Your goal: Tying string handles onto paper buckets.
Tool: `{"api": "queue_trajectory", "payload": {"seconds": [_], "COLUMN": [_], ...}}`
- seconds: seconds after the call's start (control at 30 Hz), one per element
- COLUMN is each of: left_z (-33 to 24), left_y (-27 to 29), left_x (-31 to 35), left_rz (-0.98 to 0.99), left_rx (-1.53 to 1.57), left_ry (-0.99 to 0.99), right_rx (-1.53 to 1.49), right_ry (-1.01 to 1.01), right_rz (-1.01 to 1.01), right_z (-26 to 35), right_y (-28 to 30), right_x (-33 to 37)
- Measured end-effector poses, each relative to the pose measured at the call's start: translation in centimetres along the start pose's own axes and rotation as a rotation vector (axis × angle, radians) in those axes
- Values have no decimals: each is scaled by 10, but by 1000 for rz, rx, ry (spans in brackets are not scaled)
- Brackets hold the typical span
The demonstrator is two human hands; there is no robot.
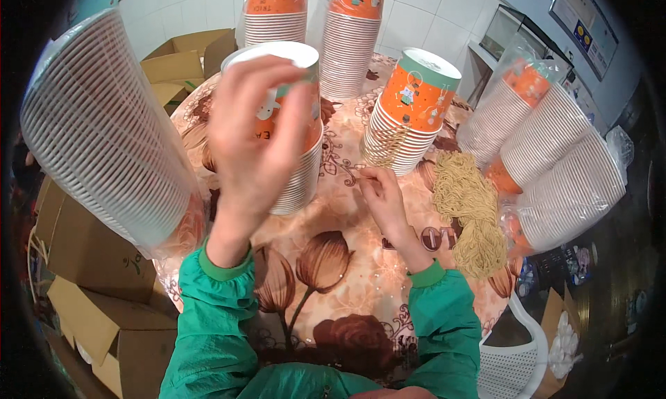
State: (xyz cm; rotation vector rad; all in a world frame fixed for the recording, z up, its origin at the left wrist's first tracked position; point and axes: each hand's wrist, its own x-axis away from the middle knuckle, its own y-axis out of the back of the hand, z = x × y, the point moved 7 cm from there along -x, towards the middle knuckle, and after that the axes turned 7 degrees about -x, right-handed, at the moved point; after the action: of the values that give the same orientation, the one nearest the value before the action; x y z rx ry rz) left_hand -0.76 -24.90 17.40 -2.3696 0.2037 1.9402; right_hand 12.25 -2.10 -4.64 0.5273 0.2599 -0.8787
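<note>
My left hand [253,132] is raised in front of a stack of orange-and-green paper buckets [298,180], slightly blurred. Its fingers curve with a gap to the thumb, and nothing shows between them. My right hand [383,199] is low over the table, fingers drawn together in a pinch beside the base of a second bucket stack [420,97]. What the pinch holds, if anything, is too small to make out. Thin yellowish strands [388,144] lie against that stack's white rims, close to the right fingertips. A hank of yellow cord [470,215] rests right of that hand.
Tall plastic-wrapped bucket stacks stand at the left [111,135] and the back [350,45]. More wrapped stacks [565,184] lean at the right edge of the flowered tablecloth [326,316]. Cardboard boxes [97,260] are at the left, and a white chair [517,361] is at lower right.
</note>
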Motion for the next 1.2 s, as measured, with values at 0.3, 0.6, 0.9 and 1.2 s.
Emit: {"api": "queue_trajectory", "payload": {"seconds": [0.3,0.6,0.9,1.2], "left_z": [70,111,172,152], "left_y": [27,29,13,-1], "left_x": [0,9,38,38], "left_rz": [174,0,289,334], "left_rx": [-138,121,328,386], "left_ry": [165,661,948,965], "right_rx": [-110,60,-239,-441], "right_ry": [266,409,257,79], "right_rz": [36,-40,41,192], "right_z": [93,112,79,74], "right_y": [-47,-70,-78,-90], "right_x": [3,-3,-46,-56]}}
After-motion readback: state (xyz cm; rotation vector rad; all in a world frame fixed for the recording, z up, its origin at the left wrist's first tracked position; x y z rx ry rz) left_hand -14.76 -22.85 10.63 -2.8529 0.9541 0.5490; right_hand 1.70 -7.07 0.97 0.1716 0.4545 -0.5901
